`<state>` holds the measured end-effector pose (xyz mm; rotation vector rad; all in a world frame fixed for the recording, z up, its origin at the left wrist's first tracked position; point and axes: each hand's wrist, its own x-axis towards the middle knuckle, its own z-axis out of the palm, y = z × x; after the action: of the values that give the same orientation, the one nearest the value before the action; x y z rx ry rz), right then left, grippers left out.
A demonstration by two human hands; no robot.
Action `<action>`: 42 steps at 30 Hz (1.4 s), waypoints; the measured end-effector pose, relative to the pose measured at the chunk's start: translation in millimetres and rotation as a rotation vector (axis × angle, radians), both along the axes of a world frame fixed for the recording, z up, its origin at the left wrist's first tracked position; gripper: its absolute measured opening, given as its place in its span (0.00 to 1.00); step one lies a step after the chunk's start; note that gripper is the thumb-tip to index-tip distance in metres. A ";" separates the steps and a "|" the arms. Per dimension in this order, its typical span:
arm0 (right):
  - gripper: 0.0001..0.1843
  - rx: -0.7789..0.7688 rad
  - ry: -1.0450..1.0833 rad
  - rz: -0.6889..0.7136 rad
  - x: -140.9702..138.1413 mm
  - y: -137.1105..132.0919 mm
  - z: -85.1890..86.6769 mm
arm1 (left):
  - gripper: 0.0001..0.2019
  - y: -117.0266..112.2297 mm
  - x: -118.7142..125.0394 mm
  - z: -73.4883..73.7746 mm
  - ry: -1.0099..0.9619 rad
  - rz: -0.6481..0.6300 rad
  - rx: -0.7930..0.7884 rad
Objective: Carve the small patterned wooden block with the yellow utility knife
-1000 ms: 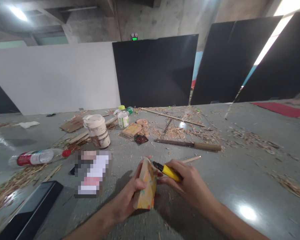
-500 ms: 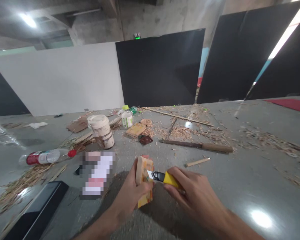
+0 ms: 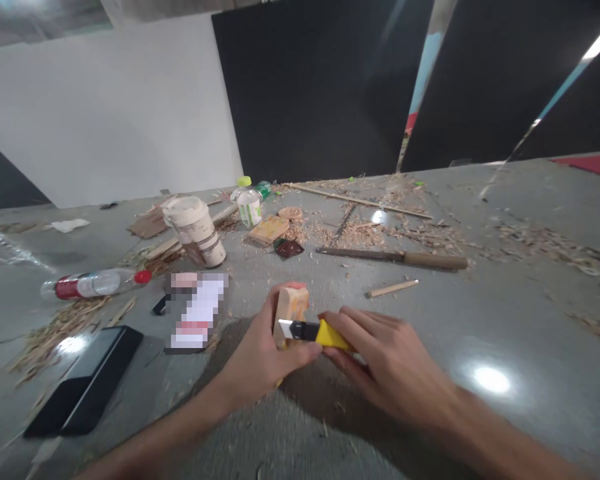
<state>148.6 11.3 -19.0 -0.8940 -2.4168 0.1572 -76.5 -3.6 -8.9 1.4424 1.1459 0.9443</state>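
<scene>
We cut at a wooden block with a yellow knife.
Left of the block lie a black case and a bottle. Our left hand has its fingers wrapped round the block, near the worktop's front edge; our right hand has closed its fingers on the knife, blade touching the block.

On the table, the cup stands behind the lying bottle; a knife lies to the right, a stick just before it.
</scene>
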 end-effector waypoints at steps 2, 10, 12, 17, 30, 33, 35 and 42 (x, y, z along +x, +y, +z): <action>0.13 0.019 -0.013 -0.005 1.3 -0.1 1.4 | 0.33 -0.3 -0.2 1.3 0.000 0.001 0.008; 0.13 0.074 -0.014 0.002 1.0 -1.2 1.4 | 0.34 1.9 -3.5 -2.8 -0.003 0.009 0.077; 0.12 0.086 -0.018 0.011 1.2 -0.9 0.3 | 0.35 2.5 -3.9 -4.1 -0.010 0.009 0.092; 0.16 0.120 -0.022 0.023 1.9 0.7 -4.3 | 0.36 3.4 -4.7 -7.5 -0.037 0.012 0.071; 0.26 0.077 -0.004 0.041 7.4 4.9 -12.8 | 0.35 4.8 -9.0 -6.7 -0.023 -0.019 0.133; 0.27 0.080 -0.010 0.033 9.6 5.6 -16.6 | 0.35 5.4 -9.5 -7.4 -0.017 -0.020 0.149; 0.28 0.080 -0.011 0.028 10.1 6.0 -18.2 | 0.35 5.3 -9.6 -7.0 -0.016 -0.019 0.148; 0.26 0.107 -0.004 0.021 8.5 6.1 -18.5 | 0.36 5.9 -11.8 -6.7 0.013 -0.010 0.215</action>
<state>157.1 17.5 -37.5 -0.8213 -2.4137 0.0334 -88.3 2.3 -15.7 1.6267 1.0707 1.0787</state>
